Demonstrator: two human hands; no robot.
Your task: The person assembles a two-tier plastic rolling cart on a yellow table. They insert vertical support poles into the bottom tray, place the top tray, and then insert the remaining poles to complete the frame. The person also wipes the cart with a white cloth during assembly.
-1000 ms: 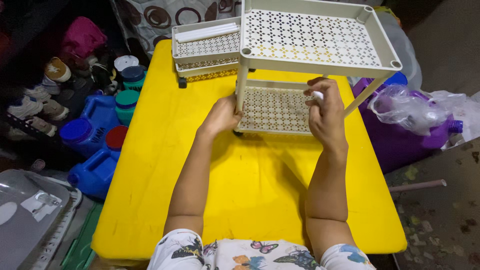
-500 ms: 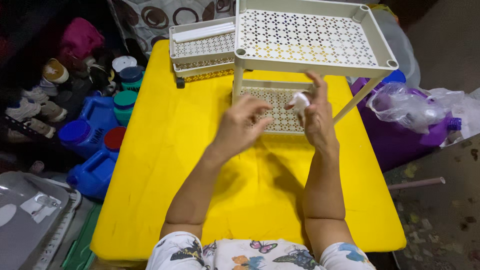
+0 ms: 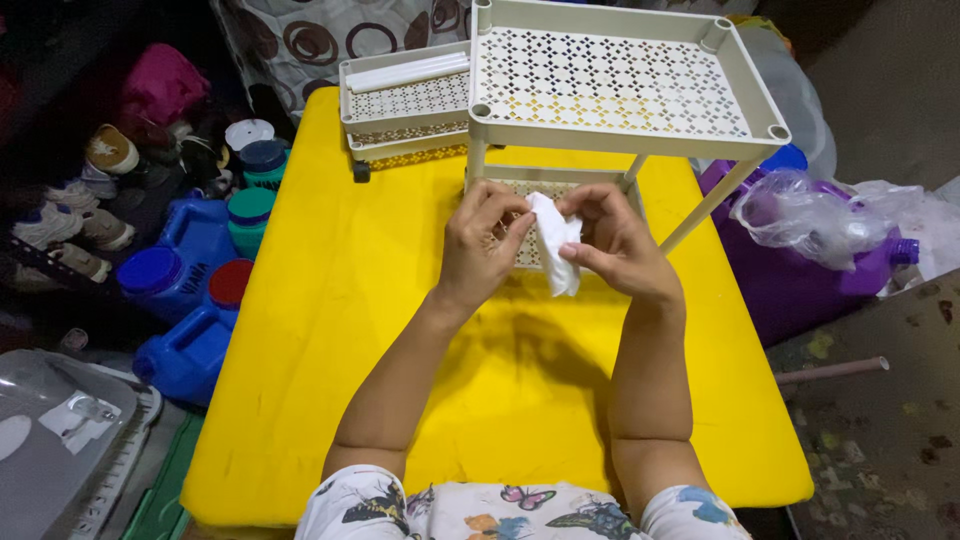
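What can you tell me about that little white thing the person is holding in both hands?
The white piece looks like a small crumpled bit of thin plastic or tissue; which one is hard to tell. It is plain white, wrinkled and folded, and hangs limp below the fingers. The left hand pinches its upper edge and the right hand holds its side. It is lifted off the yellow table, just in front of the cream perforated rack, touching nothing but the fingers.

Head view, steeply down, close over table (image 3: 300, 300)
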